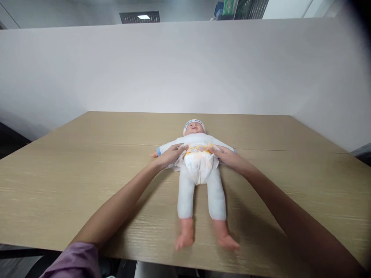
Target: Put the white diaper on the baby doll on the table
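Observation:
A baby doll in a white suit and white cap lies on its back on the wooden table, head away from me, bare feet near the front edge. A white diaper with a yellow printed waistband covers its hips. My left hand grips the diaper's waistband at the doll's left side of the picture, fingers pinched together. My right hand grips the waistband on the other side in the same way. Both forearms reach in from the bottom corners.
A tall pale partition wall stands right behind the table's far edge. The table's front edge runs close to the doll's feet. A purple sleeve shows at the lower left.

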The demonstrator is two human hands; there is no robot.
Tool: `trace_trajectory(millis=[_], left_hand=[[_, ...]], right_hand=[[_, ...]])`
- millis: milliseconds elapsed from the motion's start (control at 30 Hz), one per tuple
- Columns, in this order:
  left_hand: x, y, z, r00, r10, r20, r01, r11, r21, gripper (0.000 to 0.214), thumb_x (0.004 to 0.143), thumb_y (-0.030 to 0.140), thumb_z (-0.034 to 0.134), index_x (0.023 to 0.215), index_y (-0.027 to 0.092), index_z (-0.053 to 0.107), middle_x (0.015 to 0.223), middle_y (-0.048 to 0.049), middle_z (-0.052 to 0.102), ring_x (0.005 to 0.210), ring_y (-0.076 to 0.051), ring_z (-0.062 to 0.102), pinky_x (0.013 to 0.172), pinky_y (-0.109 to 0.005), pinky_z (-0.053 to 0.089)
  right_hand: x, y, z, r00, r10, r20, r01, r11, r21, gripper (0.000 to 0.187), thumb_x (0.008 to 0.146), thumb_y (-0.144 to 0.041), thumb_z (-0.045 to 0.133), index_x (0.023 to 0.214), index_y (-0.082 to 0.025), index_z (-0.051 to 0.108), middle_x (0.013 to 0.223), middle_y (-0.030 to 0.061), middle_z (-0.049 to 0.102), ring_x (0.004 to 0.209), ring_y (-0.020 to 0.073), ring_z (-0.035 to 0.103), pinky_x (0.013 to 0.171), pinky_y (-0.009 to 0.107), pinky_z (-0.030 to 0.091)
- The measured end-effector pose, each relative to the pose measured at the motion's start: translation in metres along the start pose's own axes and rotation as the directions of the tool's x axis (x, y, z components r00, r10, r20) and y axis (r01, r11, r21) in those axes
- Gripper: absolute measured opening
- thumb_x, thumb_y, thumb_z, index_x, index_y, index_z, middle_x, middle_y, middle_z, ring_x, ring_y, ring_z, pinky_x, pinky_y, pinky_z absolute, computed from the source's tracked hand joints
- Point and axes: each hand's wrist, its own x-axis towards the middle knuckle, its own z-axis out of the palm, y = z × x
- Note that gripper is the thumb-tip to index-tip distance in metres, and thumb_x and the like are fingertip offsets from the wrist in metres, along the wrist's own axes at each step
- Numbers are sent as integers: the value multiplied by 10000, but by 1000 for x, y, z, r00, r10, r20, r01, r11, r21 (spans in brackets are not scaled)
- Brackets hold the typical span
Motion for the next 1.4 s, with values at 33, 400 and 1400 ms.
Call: trace_trajectory(millis=[33, 400, 1400], left_hand=[[-9, 0, -1, 1000, 8, 11, -8, 1000, 19, 524, 934, 683, 539, 966, 192, 720, 956, -67, 759, 935, -267, 669, 819, -364, 532], [-24, 39, -10, 950, 272, -153, -180, 879, 441, 204, 953, 317, 600, 1122, 215, 651, 1195, -65, 708, 1022, -230, 648, 937, -386, 501], [-8, 33, 70, 892, 441, 94, -394, 660, 639, 441, 841, 486, 737, 1216, 271, 650, 1368, -53, 615, 1232, -340, 479, 1055, -531, 416]], right_hand=[[-11, -4, -3, 1000, -6, 10, 6, 1000, -18, 433, 893, -604, 670, 1101, -233, 750, 989, 61, 795, 975, 294, 708, 875, 401, 581], [-61, 9, -17, 940, -200, -276, 35, 862, -505, 268, 922, -469, 615, 953, -211, 681, 880, 43, 747, 744, 205, 659, 698, 332, 468], [-17, -22, 17, 985, -151, -82, 138, 978, -154, 307, 922, -480, 580, 760, -220, 590, 697, -32, 577, 672, 162, 531, 644, 290, 417]])
